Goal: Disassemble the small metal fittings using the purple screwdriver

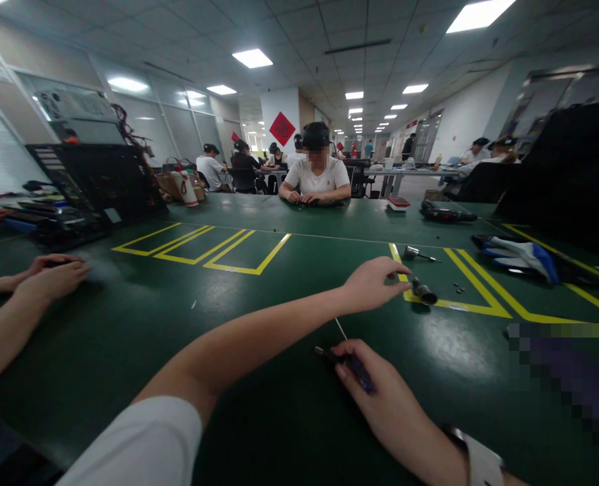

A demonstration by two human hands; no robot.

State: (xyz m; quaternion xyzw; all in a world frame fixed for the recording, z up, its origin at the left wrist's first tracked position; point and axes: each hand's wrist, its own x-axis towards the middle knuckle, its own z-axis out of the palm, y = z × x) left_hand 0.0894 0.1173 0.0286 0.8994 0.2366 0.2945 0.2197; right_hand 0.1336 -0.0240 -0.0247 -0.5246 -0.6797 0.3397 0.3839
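Observation:
My left hand [377,284] stretches across to the right, its fingers apart and nothing visible between them. Just beyond its fingertips lies a dark, round metal socket-like part [423,291]; I cannot tell whether they touch. Behind that is a metal piece with a thin shaft [417,254]. Closer to me, my right hand [380,388] is closed round a dark tool with a purple handle [360,373]. The tool's short metallic end points left, and the fingers hide part of it. A thin white strip [341,329] shows just above the right hand.
Yellow tape [233,269] marks rectangles on the green table [142,324]. Several small dark bits [458,288], blue-and-white gloves [525,256] and a power drill [446,212] lie right. A co-worker's hands [50,277] are left; another person [317,172] sits opposite.

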